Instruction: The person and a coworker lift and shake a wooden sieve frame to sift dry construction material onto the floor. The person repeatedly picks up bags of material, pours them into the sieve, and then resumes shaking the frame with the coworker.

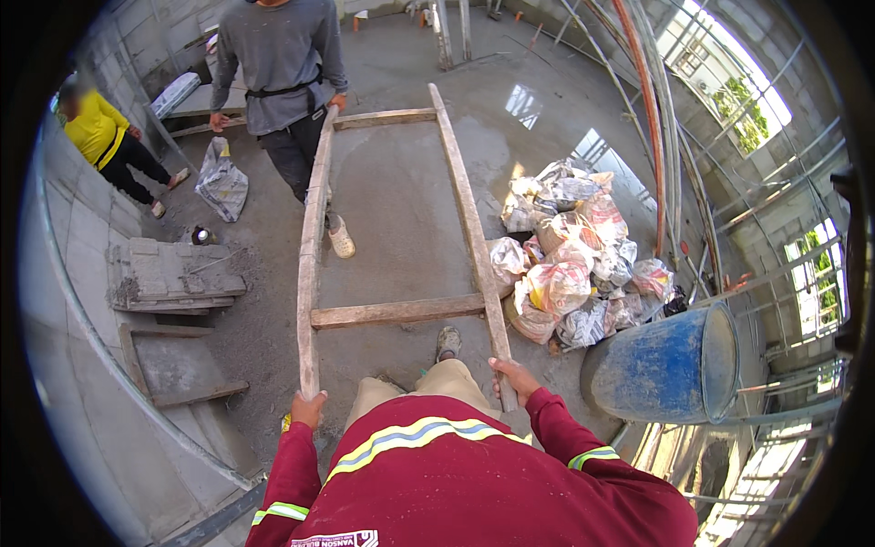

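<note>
I hold the near end of a wooden frame (398, 313), made of two long rails joined by two crosspieces, like a carrying stretcher. My left hand (308, 409) is closed round the end of the left rail. Round the right rail's end my right hand (516, 380) is wrapped. A person in a grey shirt (283, 46) stands beyond, one hand (338, 101) at the far end of the left rail. Between the rails only wet concrete floor shows.
Filled sacks (565, 264) are heaped right of the frame, near a blue drum (670, 365). Concrete blocks (173, 273) and a wooden-edged board (182, 365) lie left. A person in yellow (96, 132) is at far left, near a white sack (221, 182). Poles (652, 137) lean at right.
</note>
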{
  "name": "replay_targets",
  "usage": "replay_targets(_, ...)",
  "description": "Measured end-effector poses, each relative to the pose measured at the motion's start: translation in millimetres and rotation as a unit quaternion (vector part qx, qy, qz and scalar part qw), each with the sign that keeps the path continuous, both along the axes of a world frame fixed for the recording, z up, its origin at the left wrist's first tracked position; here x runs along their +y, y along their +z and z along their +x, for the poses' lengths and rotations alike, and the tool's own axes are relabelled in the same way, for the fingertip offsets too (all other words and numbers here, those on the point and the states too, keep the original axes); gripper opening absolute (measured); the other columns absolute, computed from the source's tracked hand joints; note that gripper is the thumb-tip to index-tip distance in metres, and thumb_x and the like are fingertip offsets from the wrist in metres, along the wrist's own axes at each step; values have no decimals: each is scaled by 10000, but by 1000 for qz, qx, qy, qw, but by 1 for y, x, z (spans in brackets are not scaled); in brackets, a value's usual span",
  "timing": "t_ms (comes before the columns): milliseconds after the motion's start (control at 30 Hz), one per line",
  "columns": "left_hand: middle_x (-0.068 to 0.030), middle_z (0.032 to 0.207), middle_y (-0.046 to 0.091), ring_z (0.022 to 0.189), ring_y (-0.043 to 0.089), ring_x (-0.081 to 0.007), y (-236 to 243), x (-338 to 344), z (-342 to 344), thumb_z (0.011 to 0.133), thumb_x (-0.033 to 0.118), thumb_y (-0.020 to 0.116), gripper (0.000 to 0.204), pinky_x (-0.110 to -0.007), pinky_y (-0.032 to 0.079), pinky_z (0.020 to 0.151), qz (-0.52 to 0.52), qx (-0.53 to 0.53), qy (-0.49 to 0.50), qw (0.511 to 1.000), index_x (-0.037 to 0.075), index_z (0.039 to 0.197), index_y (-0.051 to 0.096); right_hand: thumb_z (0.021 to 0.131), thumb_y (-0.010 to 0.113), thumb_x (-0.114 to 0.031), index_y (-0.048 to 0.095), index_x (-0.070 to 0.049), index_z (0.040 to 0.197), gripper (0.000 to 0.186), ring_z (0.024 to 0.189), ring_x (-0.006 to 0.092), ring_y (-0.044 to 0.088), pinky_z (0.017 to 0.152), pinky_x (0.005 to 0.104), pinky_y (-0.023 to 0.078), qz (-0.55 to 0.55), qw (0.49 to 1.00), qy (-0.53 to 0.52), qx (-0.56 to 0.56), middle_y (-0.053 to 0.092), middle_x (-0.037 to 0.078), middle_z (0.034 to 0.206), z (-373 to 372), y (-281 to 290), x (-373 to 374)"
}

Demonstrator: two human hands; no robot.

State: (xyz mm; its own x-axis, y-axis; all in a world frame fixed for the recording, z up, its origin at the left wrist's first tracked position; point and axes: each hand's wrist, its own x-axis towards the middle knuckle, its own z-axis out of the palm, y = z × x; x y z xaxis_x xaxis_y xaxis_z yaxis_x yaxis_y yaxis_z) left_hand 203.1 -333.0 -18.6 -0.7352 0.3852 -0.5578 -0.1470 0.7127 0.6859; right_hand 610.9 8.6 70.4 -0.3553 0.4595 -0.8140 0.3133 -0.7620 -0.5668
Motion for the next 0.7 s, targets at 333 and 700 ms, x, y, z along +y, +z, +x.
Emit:
replay_targets(333,-82,764,621,571,603,-192,-13,9,-4,846,272,798,427,-352,509,490,52,-19,7,998,-24,1083,600,908,772,-410,536,-120,1071,408,576,132,560,506,319,475,-3,1000,-12,28,553,20,738,5,-8,11)
replay_targets(700,-170,843,681,640,675,-257,-64,50,28,905,574,708,701,-405,538,564,-17,43,24,999,-94,1106,648,913,760,-486,532,-102,1101,484,608,136,575,523,309,502,-17,999,30,5,565,28,788,13,-11,120)
